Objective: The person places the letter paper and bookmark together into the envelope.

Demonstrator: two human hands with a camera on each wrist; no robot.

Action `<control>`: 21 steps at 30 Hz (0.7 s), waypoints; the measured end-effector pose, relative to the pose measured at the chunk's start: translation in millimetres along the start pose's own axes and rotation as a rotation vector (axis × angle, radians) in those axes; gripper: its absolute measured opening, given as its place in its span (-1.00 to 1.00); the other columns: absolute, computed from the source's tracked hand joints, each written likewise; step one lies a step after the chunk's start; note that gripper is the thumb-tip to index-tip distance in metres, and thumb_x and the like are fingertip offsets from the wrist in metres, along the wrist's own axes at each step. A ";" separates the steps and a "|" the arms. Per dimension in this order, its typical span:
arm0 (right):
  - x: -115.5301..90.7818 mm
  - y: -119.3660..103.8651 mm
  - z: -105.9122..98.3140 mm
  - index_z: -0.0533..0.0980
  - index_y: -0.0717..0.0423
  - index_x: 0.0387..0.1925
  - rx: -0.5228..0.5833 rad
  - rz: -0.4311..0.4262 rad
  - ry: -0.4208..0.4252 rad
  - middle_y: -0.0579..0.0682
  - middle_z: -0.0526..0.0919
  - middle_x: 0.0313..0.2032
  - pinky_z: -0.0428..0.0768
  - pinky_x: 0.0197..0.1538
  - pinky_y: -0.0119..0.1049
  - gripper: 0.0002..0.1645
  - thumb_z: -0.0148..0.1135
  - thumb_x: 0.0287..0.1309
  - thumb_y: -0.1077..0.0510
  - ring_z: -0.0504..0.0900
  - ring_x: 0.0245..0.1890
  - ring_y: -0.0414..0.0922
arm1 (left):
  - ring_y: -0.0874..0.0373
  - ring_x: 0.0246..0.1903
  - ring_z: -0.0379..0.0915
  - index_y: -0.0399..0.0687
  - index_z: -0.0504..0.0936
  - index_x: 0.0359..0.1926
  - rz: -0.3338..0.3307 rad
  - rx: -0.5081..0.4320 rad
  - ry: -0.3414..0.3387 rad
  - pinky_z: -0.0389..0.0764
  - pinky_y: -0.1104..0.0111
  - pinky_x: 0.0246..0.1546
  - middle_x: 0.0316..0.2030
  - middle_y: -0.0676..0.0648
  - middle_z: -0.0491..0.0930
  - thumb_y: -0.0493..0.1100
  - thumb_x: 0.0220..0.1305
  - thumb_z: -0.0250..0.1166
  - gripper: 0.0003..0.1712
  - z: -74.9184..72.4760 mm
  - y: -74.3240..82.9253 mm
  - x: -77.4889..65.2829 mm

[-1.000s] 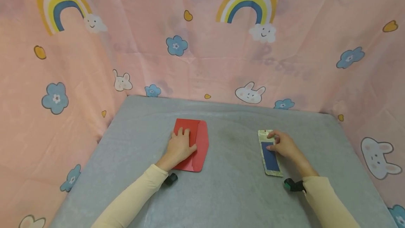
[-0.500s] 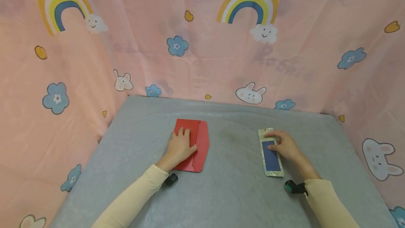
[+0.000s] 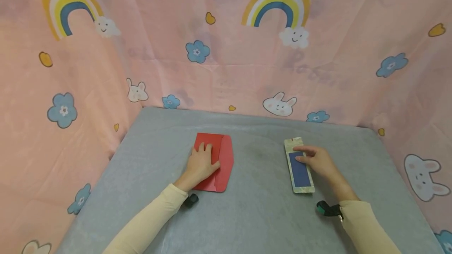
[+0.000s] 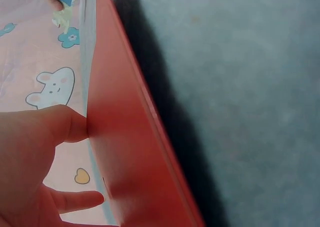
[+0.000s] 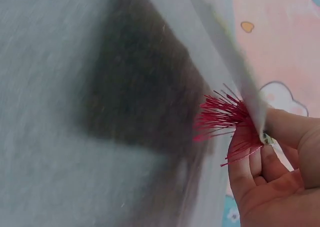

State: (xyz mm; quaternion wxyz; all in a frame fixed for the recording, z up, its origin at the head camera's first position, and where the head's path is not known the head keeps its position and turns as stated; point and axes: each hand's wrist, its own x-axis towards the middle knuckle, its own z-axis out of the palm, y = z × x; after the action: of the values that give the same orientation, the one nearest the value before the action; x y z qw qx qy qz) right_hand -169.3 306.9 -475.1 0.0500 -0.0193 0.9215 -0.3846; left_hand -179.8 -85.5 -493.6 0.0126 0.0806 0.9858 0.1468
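A red envelope (image 3: pixel 225 164) lies left of centre on the grey-covered table, its flap spread out to the right. My left hand (image 3: pixel 200 166) rests on it with the fingers spread; the left wrist view shows the thumb touching the red paper (image 4: pixel 125 117). Farther right, my right hand (image 3: pixel 319 164) pinches a bookmark (image 3: pixel 300 171) with a pale patterned border and a dark blue panel. In the right wrist view, a red tassel (image 5: pixel 222 117) hangs behind the bookmark's edge (image 5: pixel 245 72), between it and the fingers. A dark shadow below suggests the bookmark is raised off the cloth.
The grey table cover (image 3: pixel 261 214) extends between and in front of both hands. A pink patterned curtain (image 3: pixel 226 77) stands behind and along both sides. Small black wrist devices, such as the right one (image 3: pixel 327 208), sit close to the tabletop.
The bookmark has risen slightly and shifted left and away in my right hand, whose fingers have straightened a little. My left hand and the envelope have stayed in place.
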 end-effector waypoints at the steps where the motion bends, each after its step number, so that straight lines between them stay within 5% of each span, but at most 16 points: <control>1: -0.4 -2.4 0.5 0.55 0.13 0.20 0.003 0.001 -0.001 0.28 0.51 0.27 0.43 0.21 0.25 -0.52 0.28 0.27 0.10 0.44 0.27 0.31 | -0.42 0.14 0.37 -0.23 0.35 0.30 -0.002 0.001 -0.002 0.70 0.00 -0.12 0.30 -0.35 0.37 0.08 0.16 0.33 -0.22 0.1 -0.2 -0.1; 9: 2.4 -16.0 9.8 0.51 0.05 0.26 0.029 0.005 -0.010 0.24 0.50 0.30 0.47 0.22 0.23 -0.50 0.17 0.36 -0.02 0.43 0.31 0.32 | -0.46 0.23 0.30 -0.20 0.34 0.31 -0.024 0.003 -0.023 0.69 -0.02 -0.08 0.34 -0.33 0.34 0.10 0.16 0.33 -0.20 -0.2 -0.5 -0.2; 15: 7.3 -26.6 16.8 0.43 0.08 0.33 0.086 -0.015 -0.056 0.25 0.44 0.34 0.48 0.24 0.18 -0.48 0.14 0.38 0.12 0.44 0.31 0.29 | -0.45 0.22 0.30 -0.21 0.34 0.32 -0.017 0.004 -0.024 0.69 -0.01 -0.07 0.34 -0.34 0.34 0.10 0.16 0.33 -0.20 0.1 -0.1 0.2; 21: 15.6 -37.2 25.6 0.43 0.06 0.33 0.120 -0.042 -0.088 0.22 0.45 0.34 0.64 -0.02 -0.23 -0.47 0.17 0.35 0.18 0.53 0.25 0.22 | -0.45 0.22 0.31 -0.21 0.33 0.33 -0.016 0.008 -0.025 0.68 -0.01 -0.06 0.34 -0.34 0.33 0.10 0.17 0.33 -0.19 0.9 -0.3 0.7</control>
State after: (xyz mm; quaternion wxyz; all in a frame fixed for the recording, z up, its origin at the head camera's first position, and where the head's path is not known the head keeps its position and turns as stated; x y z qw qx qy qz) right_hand -182.1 261.5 -467.8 0.0832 -0.0526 0.8930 -0.4391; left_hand -180.6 -85.4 -494.6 0.0256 0.0745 0.9867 0.1418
